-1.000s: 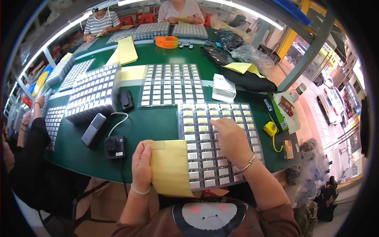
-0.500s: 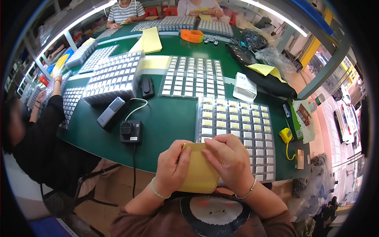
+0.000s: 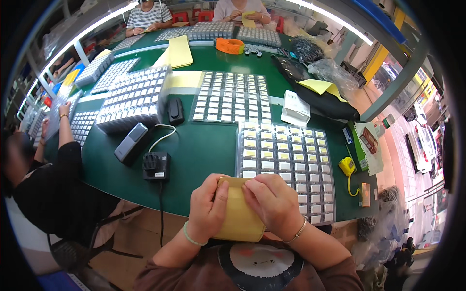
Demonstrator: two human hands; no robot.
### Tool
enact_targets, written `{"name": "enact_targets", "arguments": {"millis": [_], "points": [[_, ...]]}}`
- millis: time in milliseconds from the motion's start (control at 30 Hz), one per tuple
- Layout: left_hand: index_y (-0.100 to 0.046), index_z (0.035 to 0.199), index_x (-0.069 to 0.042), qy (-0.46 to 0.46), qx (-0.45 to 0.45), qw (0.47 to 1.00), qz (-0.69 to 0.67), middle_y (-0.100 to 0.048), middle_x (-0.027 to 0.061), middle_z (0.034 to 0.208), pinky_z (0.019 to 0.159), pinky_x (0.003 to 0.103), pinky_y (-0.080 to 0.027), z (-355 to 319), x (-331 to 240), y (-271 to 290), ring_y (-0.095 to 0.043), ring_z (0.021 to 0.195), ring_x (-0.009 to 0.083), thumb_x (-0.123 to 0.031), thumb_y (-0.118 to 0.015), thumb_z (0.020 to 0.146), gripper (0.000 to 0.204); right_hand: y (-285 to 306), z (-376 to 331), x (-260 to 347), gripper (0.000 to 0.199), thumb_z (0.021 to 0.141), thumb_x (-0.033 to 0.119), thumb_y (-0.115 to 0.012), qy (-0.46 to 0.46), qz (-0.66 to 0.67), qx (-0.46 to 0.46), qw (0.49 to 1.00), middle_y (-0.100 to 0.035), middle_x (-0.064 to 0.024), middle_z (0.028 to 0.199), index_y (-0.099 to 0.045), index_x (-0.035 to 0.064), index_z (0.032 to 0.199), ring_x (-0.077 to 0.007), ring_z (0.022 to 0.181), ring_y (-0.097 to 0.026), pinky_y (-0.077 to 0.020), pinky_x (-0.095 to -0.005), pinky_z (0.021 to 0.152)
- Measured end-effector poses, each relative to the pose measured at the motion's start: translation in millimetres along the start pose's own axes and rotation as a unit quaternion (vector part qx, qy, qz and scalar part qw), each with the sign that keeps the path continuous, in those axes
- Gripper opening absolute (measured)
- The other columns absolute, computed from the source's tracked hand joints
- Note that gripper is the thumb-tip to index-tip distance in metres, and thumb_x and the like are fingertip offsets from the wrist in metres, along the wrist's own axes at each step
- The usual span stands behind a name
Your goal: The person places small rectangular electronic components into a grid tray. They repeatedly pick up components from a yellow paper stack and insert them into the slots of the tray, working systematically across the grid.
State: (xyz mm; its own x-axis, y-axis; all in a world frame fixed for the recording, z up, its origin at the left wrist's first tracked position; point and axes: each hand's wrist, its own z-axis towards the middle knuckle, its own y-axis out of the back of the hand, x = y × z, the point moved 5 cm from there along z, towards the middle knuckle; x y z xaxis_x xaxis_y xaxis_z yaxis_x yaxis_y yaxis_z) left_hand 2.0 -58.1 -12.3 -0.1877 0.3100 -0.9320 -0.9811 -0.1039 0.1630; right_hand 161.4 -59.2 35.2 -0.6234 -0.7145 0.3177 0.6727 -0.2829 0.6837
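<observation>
Close in front of my body, a yellow paper sheet (image 3: 239, 218) hangs upright between my hands, apparently a label sheet. My left hand (image 3: 209, 206) is closed on its upper left edge, thumb on the near face. My right hand (image 3: 275, 200) pinches its upper right edge with fingers bent; whether something tiny is in the fingertips cannot be made out. Beyond my hands lies a clear tray (image 3: 331, 169) of small white-topped pieces in rows. Pieces in the upper rows carry yellow rectangles (image 3: 282, 146), while lower ones are plain white. My hands cover its lower left part.
Behind stands another filled tray (image 3: 230, 97), with a tray stack (image 3: 133, 97) to its left. A grey power bank (image 3: 131, 143), black adapter (image 3: 156, 167), small white box (image 3: 295, 109) and yellow tape measure (image 3: 347, 166) surround the work spot. A co-worker (image 3: 43, 169) sits at left.
My hands stay on the yellow sheet; the right fingers have shifted slightly along its top edge. The view has moved a little. At left, the co-worker's hands have raised a clear tray.
</observation>
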Motion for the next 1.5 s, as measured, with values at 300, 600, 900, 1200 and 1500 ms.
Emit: {"name": "enact_targets", "arguments": {"millis": [300,600,900,1200,1500], "points": [[-0.057,0.097,-0.001,0.124,-0.035,0.976,-0.174,-0.057,-0.004,0.085,0.067,0.02,-0.042,4.8,72.6,34.8,-0.046,0.076,0.0017,-0.014,-0.044,0.106,0.02,1.9,5.7,-66.9,0.018,0.095,0.014,-0.065,-0.464,0.336,0.049,0.818,-0.066,-0.0008,0.082,-0.074,0.0016,0.105,-0.006,0.065,-0.055,-0.0448,-0.0199,0.056],[-0.058,0.098,0.0,0.136,-0.015,0.969,-0.204,-0.058,-0.0037,0.084,0.066,0.02,-0.042,2.1,91.3,27.7,-0.047,0.075,0.002,-0.014,-0.046,0.106,0.02,-32.8,-21.2,-71.7,0.034,0.104,0.018,-0.052,-0.541,0.495,0.035,0.68,-0.067,-0.0067,0.093,-0.06,-0.0055,0.127,-0.0109,0.074,-0.066,-0.0583,-0.0248,0.068],[-0.058,0.096,0.0,0.128,-0.015,0.977,-0.172,-0.056,-0.0031,0.082,0.066,0.021,-0.041,0.1,95.2,30.2,-0.045,0.074,0.0032,-0.013,-0.047,0.105,0.019,-37.0,-18.1,-70.7,0.031,0.104,0.017,-0.052,-0.546,0.453,0.068,0.702,-0.069,-0.0059,0.093,-0.061,-0.0049,0.124,-0.0121,0.074,-0.069,-0.0595,-0.0245,0.068],[-0.058,0.096,0.0,0.123,-0.014,0.982,-0.142,-0.055,-0.0033,0.082,0.065,0.021,-0.041,-0.9,97.3,31.1,-0.045,0.074,0.0033,-0.012,-0.047,0.105,0.018,-37.6,-20.2,-71.2,0.031,0.104,0.017,-0.051,-0.541,0.455,0.067,0.704,-0.068,-0.0057,0.091,-0.061,-0.0051,0.124,-0.0125,0.073,-0.069,-0.0599,-0.0241,0.068],[-0.063,0.109,0.0,0.133,-0.037,0.972,-0.189,-0.054,-0.003,0.08,0.063,0.021,-0.04,-0.8,89.7,27.1,-0.044,0.071,0.0035,-0.01,-0.049,0.103,0.018,-37.3,-16.3,-66.6,0.034,0.104,0.017,-0.049,-0.529,0.403,0.101,0.74,-0.066,-0.0058,0.09,-0.061,-0.0064,0.126,-0.0107,0.072,-0.067,-0.0578,-0.0235,0.066]]}}
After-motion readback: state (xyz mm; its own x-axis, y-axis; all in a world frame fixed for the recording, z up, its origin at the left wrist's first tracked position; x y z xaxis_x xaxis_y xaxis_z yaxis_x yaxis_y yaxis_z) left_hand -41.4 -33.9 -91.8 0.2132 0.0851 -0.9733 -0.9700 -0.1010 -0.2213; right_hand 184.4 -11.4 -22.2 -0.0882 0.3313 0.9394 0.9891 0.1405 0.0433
